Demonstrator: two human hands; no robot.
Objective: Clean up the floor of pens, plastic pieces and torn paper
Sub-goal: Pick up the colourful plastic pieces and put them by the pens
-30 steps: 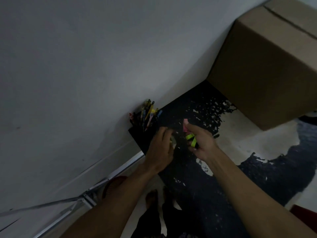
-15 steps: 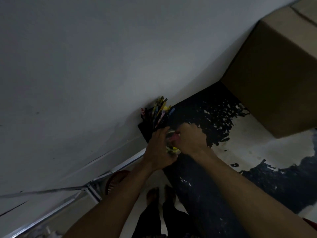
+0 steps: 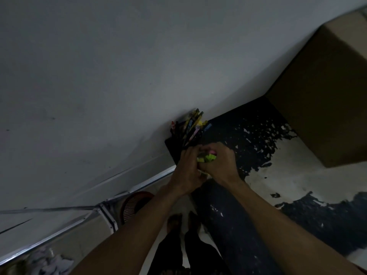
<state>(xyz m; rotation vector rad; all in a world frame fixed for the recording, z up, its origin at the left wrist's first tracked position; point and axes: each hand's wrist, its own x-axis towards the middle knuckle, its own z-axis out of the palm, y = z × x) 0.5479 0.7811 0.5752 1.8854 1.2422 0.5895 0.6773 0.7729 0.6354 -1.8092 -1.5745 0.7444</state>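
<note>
Fingers of my left hand (image 3: 188, 169) and right hand (image 3: 219, 165) curl together around green and pink plastic pieces (image 3: 207, 156), just before the black pen holder (image 3: 174, 147). Its pens (image 3: 193, 127) lean long-axis up toward the wall (image 3: 119, 76).

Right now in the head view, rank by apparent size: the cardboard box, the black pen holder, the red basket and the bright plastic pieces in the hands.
1. cardboard box, largest though cut off by the frame
2. black pen holder and red basket: look alike, both partly hidden, so unranked
3. bright plastic pieces, smallest
</note>
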